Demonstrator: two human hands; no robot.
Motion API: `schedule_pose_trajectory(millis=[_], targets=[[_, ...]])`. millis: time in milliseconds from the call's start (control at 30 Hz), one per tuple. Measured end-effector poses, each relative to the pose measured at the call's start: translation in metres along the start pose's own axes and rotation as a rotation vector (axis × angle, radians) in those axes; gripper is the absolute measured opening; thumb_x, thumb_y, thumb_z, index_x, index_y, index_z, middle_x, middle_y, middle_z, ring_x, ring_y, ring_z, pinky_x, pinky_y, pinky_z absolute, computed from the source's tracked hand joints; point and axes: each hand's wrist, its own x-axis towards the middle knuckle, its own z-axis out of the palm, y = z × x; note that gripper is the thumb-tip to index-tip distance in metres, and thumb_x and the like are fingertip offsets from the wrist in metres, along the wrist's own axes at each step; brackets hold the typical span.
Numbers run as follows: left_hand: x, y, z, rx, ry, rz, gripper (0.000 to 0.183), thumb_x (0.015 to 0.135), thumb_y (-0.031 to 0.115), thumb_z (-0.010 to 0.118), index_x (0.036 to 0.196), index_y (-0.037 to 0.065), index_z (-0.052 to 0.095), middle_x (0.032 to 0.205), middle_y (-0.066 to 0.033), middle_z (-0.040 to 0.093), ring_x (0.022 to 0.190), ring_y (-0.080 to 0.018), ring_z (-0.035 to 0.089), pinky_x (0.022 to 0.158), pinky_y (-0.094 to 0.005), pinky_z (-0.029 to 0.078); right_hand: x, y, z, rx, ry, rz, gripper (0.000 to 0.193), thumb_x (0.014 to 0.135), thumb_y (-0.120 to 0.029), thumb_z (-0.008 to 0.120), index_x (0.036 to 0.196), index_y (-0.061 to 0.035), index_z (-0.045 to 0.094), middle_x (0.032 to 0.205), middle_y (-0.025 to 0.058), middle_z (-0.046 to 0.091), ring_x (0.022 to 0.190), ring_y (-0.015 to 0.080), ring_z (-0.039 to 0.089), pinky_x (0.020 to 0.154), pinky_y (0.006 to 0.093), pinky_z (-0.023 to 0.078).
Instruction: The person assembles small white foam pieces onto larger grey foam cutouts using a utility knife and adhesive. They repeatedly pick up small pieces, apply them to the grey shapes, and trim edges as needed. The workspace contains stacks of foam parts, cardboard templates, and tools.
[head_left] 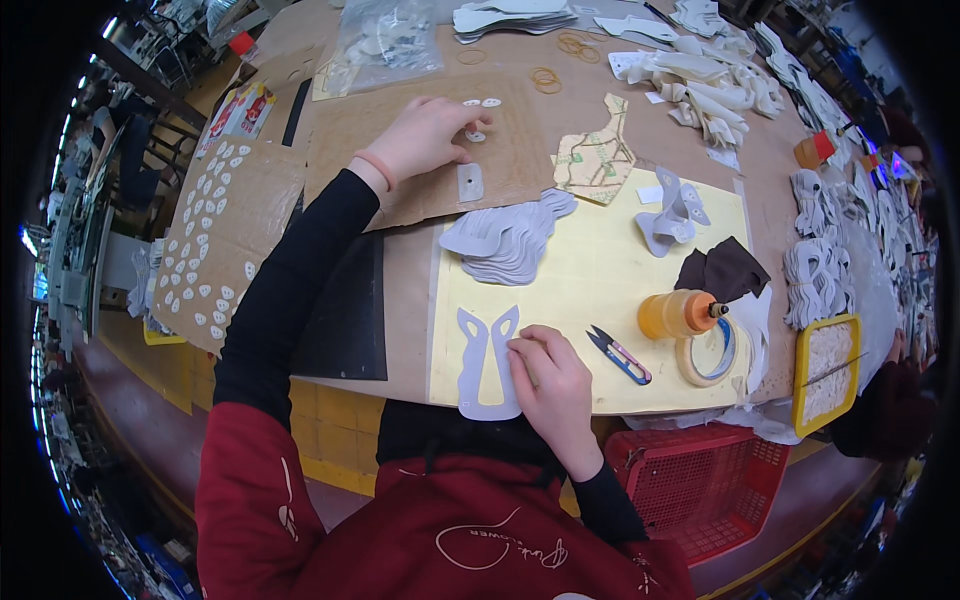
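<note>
My left hand (428,142) reaches over a brown cardboard sheet (400,110), thumb and fingers apart around a small white oval piece (475,137). Two more white ovals (490,103) lie just beyond the fingertips. Below the thumb is a small grey rectangular piece (470,184) with a dark dot. Near the table's front edge, my right hand (552,388) has bent fingers on the right side of a pale grey U-shaped shoe-upper piece (483,400). A stack of similar grey pieces (505,238) lies beyond it.
At right are thread snips (620,355), an orange bottle (678,314), a tape roll (707,353) and dark cloth (725,270). A yellow tray (803,395) and a red crate (700,485) stand near the edge. Another cardboard (270,185) at left bears several white ovals.
</note>
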Motion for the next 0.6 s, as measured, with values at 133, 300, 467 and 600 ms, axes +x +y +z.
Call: schedule_pose_trajectory(millis=[133, 300, 467, 600], targets=[[0.011, -0.002, -0.006, -0.041, -0.132, -0.056, 0.054, 0.078, 0.025, 0.079, 0.129, 0.014, 0.064, 0.115, -0.0065, 0.069, 0.116, -0.0269, 0.062, 0.106, -0.0428, 0.041, 0.0, -0.001, 0.0, -0.004, 0.0, 0.001, 0.014, 0.085, -0.004, 0.074, 0.098, -0.0026, 0.07, 0.103, 0.0089, 0.067, 0.084, 0.0264, 0.068, 0.071, 0.037, 0.056], [0.034, -0.007, -0.016, 0.123, -0.299, -0.077, 0.042, 0.077, 0.029, 0.08, 0.115, 0.015, 0.068, 0.114, -0.0085, 0.061, 0.119, -0.0319, 0.052, 0.103, -0.0428, 0.041, 0.0, -0.001, 0.0, -0.003, -0.003, 0.009, 0.013, 0.085, -0.004, 0.074, 0.098, -0.0027, 0.07, 0.104, 0.009, 0.067, 0.085, 0.0266, 0.069, 0.072, 0.0371, 0.056], [0.046, -0.011, -0.02, 0.192, -0.377, -0.057, 0.034, 0.077, 0.032, 0.082, 0.104, 0.016, 0.07, 0.11, -0.0078, 0.059, 0.12, -0.032, 0.049, 0.104, -0.0441, 0.039, -0.001, -0.001, 0.0, -0.005, -0.004, 0.022, 0.013, 0.085, -0.004, 0.074, 0.098, -0.0026, 0.071, 0.103, 0.0091, 0.067, 0.085, 0.0267, 0.069, 0.072, 0.037, 0.056], [0.043, -0.013, -0.015, 0.205, -0.401, -0.058, 0.033, 0.078, 0.031, 0.083, 0.103, 0.016, 0.069, 0.11, -0.0072, 0.06, 0.12, -0.0316, 0.049, 0.105, -0.0441, 0.037, 0.0, -0.001, 0.001, -0.003, -0.007, 0.018, 0.013, 0.085, -0.004, 0.074, 0.098, -0.0025, 0.071, 0.103, 0.009, 0.067, 0.084, 0.0266, 0.069, 0.071, 0.0369, 0.056]])
